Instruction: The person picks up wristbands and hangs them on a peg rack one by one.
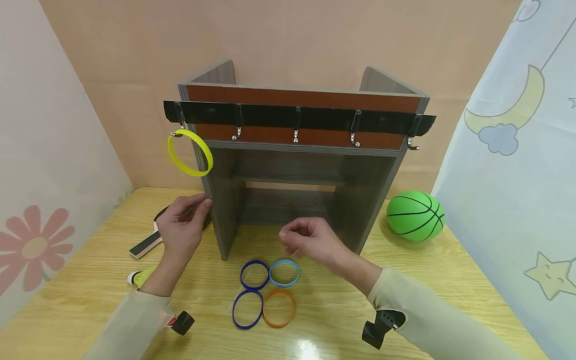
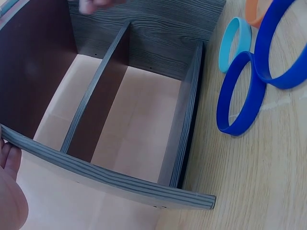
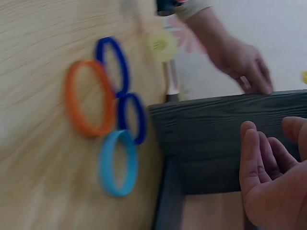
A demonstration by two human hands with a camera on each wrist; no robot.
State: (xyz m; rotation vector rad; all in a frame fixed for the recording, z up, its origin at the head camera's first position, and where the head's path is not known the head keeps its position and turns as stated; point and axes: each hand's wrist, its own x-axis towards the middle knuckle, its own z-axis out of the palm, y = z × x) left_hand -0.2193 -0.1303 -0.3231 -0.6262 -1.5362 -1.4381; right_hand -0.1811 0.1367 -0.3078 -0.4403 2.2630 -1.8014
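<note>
A yellow ring (image 1: 208,156) hangs from the leftmost hook of the black strip (image 1: 270,115) on the grey wooden shelf (image 1: 220,200). My left hand (image 1: 182,225) holds the shelf's left side panel by its front edge, below that ring. My right hand (image 1: 315,243) is in the air before the shelf's lower opening; its fingers are loosely bent and hold nothing, as the right wrist view also shows (image 3: 273,177). On the table beneath it lie a light blue ring (image 1: 285,285), an orange ring (image 1: 293,310) and two dark blue rings (image 1: 233,312).
A green ball (image 1: 415,215) rests to the right of the shelf. At the left are a paddle (image 1: 146,244) and a yellow shuttlecock (image 1: 143,276), partly behind my left forearm. The other hooks (image 1: 295,136) on the strip bear no rings.
</note>
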